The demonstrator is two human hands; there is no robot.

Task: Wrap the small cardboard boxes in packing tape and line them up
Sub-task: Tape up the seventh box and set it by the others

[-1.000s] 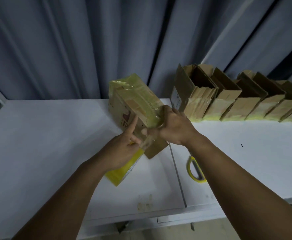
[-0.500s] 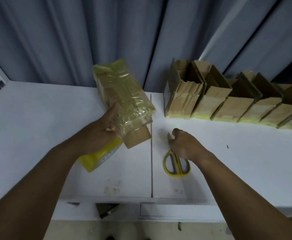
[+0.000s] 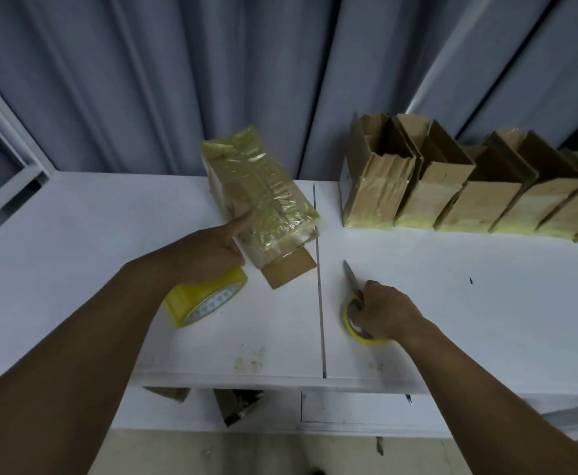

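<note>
My left hand [image 3: 212, 245] holds a small cardboard box [image 3: 263, 197] wrapped in yellowish clear packing tape, tilted above the white table [image 3: 75, 262], with the index finger laid along its side. A yellow roll of packing tape [image 3: 205, 298] hangs under that hand, still joined to the box. One brown flap sticks out at the box's lower end. My right hand [image 3: 383, 311] grips the yellow handles of the scissors [image 3: 354, 303], which lie on the table with the blades pointing away from me.
A row of several open-topped cardboard boxes [image 3: 469, 197] with taped fronts stands along the back right of the table, against a grey curtain [image 3: 246, 80]. A seam [image 3: 320, 303] splits the tabletop between my hands. Cardboard scraps [image 3: 236, 404] lie below the front edge.
My right hand let go of the box, dropped to the table and closed around the scissors' handles. My left hand kept the box and roll, shifting slightly left.
</note>
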